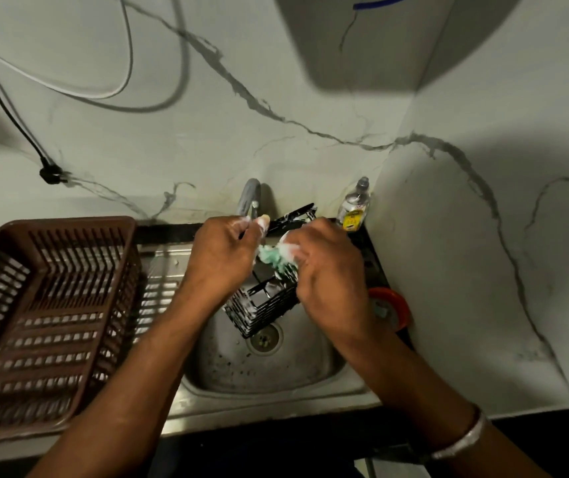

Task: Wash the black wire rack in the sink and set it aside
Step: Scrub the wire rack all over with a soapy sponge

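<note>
Brown basket (48, 305) is waiting empty-looking at the left; the left hand (221, 257) is gripping the black wire rack (262, 305) over the sink (276, 377), the right hand (331, 270) is clutching a green scrubber (272, 258), scrubbing. Suds showing, so I'd say rinsing and setting aside are remaining.

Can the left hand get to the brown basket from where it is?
Probably yes. The brown basket sits open-topped just left of the sink, with nothing between it and the left hand. But that hand grips the black wire rack, so the rack would come along.
</note>
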Tool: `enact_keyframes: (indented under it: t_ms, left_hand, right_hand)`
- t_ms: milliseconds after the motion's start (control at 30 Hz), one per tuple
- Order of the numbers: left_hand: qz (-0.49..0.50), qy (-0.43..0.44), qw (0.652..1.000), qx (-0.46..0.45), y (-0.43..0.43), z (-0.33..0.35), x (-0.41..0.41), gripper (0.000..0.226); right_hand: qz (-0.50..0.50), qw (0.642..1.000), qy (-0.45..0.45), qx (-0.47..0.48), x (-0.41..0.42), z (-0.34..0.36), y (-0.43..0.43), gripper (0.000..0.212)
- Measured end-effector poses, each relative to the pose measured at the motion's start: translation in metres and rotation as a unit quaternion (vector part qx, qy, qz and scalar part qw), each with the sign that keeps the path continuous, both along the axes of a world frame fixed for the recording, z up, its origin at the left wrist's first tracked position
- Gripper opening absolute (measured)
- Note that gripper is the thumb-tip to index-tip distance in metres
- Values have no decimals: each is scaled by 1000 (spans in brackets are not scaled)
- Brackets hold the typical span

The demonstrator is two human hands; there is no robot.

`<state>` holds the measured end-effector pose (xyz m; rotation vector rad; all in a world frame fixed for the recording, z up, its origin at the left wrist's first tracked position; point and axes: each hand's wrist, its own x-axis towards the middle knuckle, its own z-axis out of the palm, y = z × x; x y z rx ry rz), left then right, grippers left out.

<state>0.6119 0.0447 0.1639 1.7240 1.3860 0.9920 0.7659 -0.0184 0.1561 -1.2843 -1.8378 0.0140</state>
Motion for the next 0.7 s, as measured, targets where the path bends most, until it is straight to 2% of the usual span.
enact_keyframes:
  t_ms: [100,200,267,333,433,533,633,700]
  left_hand:
    - [-18,-49,998,-45,-1,6,4,43]
    - [-37,-106,986,-121,-3,10,4,36]
    - [-22,-128,981,-145,-4,12,6,31]
    - [-27,-115,981,-151,-2,15,7,27]
    - [-12,-94,983,-157,-1,16,5,24]
    - [-23,-54,990,-131,3,17,3,30]
    - [-16,-64,988,-137,2,15,-1,28]
    - [-10,-62,990,-124,2,11,0,30]
  right_hand:
    - [64,997,-51,-6,-9,-6,-9,26]
    - [8,1000,-12,-10,-2,-1,1,25]
    - [59,997,-51,-21,0,-1,3,25]
    - [84,993,-75,-27,4,-1,1,24]
    - [51,998,-32,-36,10,1,2,18]
    - [112,990,-72,-36,16,-4,-4,17]
    - [14,999,-33,-7,33,-6,5,15]
    - [20,999,-29,-6,28,-5,5,15]
